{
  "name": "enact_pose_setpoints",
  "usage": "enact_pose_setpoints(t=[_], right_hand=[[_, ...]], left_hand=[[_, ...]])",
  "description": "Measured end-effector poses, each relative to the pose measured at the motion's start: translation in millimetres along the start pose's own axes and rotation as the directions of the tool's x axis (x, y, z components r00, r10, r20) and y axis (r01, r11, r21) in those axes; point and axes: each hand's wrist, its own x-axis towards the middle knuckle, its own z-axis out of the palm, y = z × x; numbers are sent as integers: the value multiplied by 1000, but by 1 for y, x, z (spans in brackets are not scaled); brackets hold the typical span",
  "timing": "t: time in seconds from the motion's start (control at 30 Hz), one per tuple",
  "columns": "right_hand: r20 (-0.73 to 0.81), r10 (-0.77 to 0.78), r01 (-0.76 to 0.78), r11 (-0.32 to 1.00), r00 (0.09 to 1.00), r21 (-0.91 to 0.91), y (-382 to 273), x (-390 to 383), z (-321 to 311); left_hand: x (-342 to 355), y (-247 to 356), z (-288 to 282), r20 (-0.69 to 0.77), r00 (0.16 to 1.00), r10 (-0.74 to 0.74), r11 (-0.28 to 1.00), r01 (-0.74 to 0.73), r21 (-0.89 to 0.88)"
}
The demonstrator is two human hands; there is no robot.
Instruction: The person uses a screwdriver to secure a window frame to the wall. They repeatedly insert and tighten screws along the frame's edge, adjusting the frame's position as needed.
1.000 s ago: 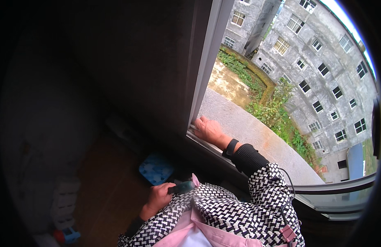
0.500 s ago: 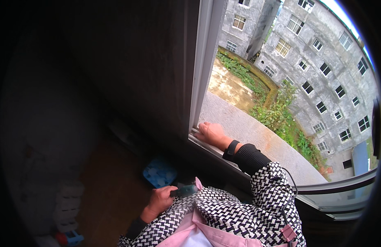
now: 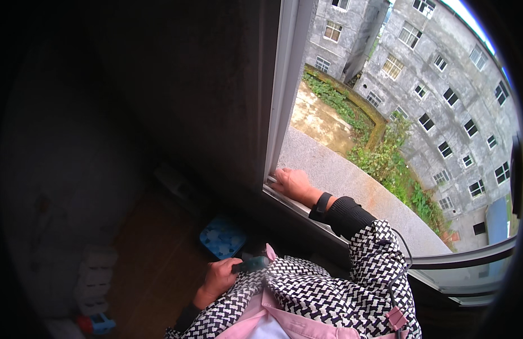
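Observation:
My right hand (image 3: 295,184) reaches to the lower left corner of the open window's white frame (image 3: 279,101). Its fingers are curled down at the track; a small pale edge shows by the fingertips, but whatever they hold is hidden. A dark band circles that wrist. Low in front of my body, my left hand (image 3: 218,277) is closed around the dark narrow end of a dark green, rounded, bottle-like thing (image 3: 253,264). This lies level against my patterned black-and-white sleeve and jacket, its exact kind unclear.
Beyond the frame lies a rough grey outer ledge (image 3: 340,175), with plants and a grey building (image 3: 430,85) below. A sliding pane (image 3: 470,274) stands at the right. On the dim floor are a blue patterned stool-like thing (image 3: 222,237) and a red-and-blue item (image 3: 96,324).
The whole view has shifted slightly, so the window and hands sit a little further right. Both hands keep nearly the same places and grips.

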Motion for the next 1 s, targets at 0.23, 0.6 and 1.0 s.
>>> enact_pose_setpoints(t=[0.23,0.6,1.0], right_hand=[[122,-62,68,997,991,-41,-8,-26,-5],[118,124,-143,975,985,169,-48,-7,-48],[-31,-95,98,988,995,115,-117,-140,-72]], left_hand=[[-4,-21,7,17,1000,14,1000,-14,18],[39,-5,1,50,999,-10,989,2,147],[142,20,38,614,781,112,918,-318,238]])
